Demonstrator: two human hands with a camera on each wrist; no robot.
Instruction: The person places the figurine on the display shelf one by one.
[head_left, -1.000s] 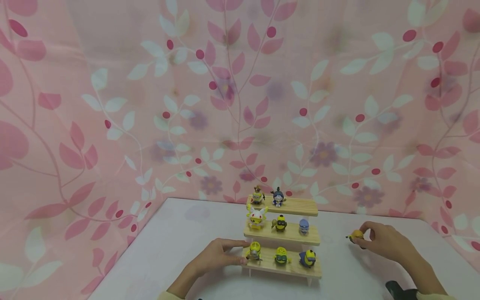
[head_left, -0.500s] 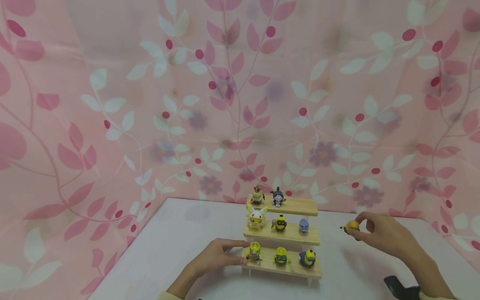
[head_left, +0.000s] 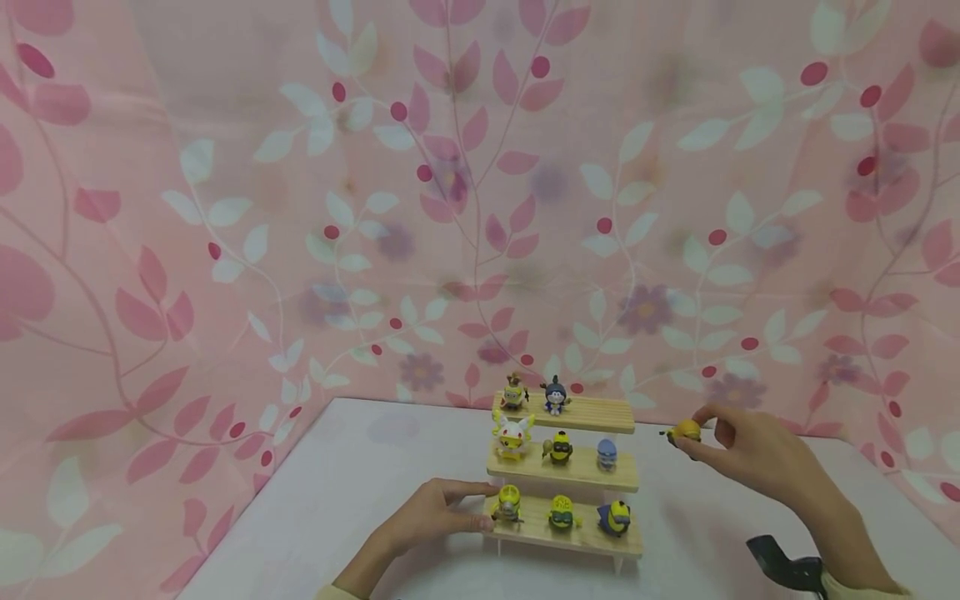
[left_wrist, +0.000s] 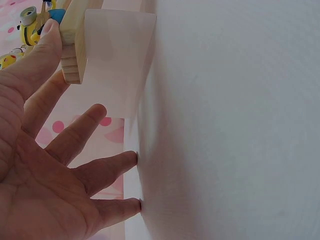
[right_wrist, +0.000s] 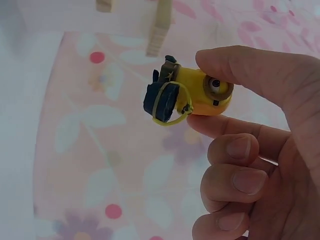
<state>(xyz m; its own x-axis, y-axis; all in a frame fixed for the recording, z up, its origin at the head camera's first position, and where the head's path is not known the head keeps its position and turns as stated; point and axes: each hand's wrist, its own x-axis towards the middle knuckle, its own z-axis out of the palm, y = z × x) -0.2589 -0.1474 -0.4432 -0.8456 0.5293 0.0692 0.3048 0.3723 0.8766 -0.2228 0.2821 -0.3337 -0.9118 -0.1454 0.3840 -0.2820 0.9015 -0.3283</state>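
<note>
A three-tier wooden display stand (head_left: 600, 414) on the white table bears several small Minion figures. My left hand (head_left: 431, 512) grips the left end of its lowest board (left_wrist: 73, 60) between thumb and forefinger; the other fingers are spread, as the left wrist view shows. Off to the right of the stand, my right hand (head_left: 765, 454) pinches a yellow one-eyed Minion figure (right_wrist: 195, 90) between thumb and forefinger, above the table. That figure lies sideways, its dark base and a thin yellow loop pointing left. The remaining right fingers are curled beneath it.
Two figures stand on the left and middle of the top board, a white-hooded figure (head_left: 512, 435) and two others on the middle one. The lowest holds three, including a blue-caped figure (head_left: 615, 518). A pink floral curtain (head_left: 465, 208) hangs behind the table (head_left: 397, 433).
My right hand has lifted the Minion figure off the table area and carried it up and left, closer to the stand. The left hand stays on the lowest board.
</note>
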